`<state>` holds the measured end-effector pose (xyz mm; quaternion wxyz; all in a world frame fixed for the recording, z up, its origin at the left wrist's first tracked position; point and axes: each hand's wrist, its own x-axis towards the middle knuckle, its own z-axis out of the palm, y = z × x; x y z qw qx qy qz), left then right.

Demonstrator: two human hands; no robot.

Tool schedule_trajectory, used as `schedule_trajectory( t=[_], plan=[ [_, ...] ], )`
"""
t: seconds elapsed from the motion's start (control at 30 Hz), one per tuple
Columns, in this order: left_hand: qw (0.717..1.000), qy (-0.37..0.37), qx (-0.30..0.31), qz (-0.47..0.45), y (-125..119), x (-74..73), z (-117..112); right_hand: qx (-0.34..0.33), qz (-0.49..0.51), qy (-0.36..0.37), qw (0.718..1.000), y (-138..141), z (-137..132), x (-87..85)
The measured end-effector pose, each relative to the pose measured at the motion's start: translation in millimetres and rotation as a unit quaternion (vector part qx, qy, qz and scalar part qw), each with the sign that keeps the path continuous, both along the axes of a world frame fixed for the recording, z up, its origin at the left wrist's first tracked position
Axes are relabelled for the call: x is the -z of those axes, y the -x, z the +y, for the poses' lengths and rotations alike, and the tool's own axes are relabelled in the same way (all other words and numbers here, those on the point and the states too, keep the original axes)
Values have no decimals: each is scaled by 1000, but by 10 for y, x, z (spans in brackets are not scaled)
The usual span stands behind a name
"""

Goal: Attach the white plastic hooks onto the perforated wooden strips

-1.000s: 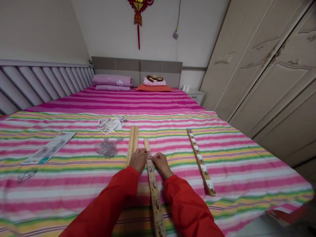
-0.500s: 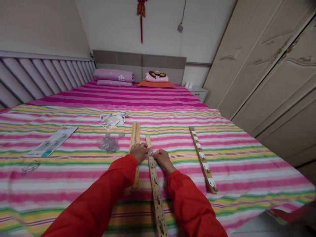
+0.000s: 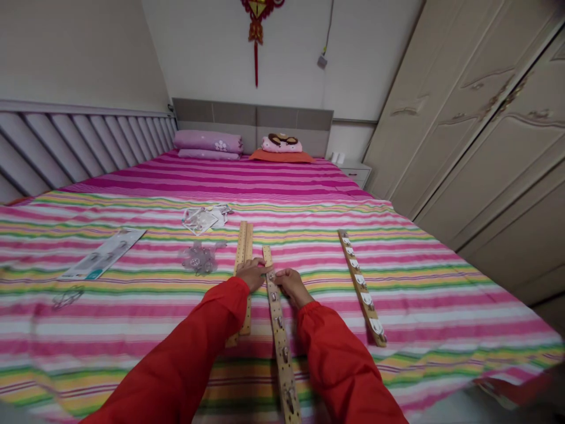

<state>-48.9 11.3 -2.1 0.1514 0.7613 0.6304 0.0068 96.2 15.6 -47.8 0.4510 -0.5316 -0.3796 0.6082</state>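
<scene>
both hands meet near the far end of a long wooden strip (image 3: 281,338) that lies lengthwise on the striped bed cover (image 3: 110,327); the step in hand looks like fine fingertip work on a small metal fitting (image 3: 271,275), the farthest of a row of metal pieces set along that strip.

the left hand (image 3: 252,274) comes in from the left side with its fingers bent and reaching onto the strip beside the fitting; the right hand (image 3: 293,285) is mostly curled, thumb and forefinger brought close together at the fitting's right edge; the contact is too small to tell whether either one truly has hold of it; as a judgement, the next move calls for keeping the strip from sliding on the soft cover and for light, even fingertip pressure.

just left of the strip lie two perforated wooden strips (image 3: 241,247), partly under the left hand and its red sleeve (image 3: 185,344); beyond those sits a clear bag (image 3: 198,259); well to the right lies a strip with white pieces (image 3: 361,290).

against half a second ago, the view has tipped up slightly, so more of the red wall ornament (image 3: 256,32) shows; the hands stay at the same fitting, with only a small shift of the fingers.
</scene>
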Motion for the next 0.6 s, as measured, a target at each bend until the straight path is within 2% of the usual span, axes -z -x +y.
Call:
schedule_trajectory(
  t=[0.2, 0.4, 0.6],
  plan=[
    [999, -33, -5, -41, -1, 74, -102, -7, 15, -27, 1000, -39, -96, -18],
    [992, -70, -58, -91, -30, 138, -174, -15, 19, -49, 999, -45, -115, 2],
    [994, -44, -65, -80, -117, 130, -210, -11, 5, -72, 997, -54, -114, 58]
  ],
)
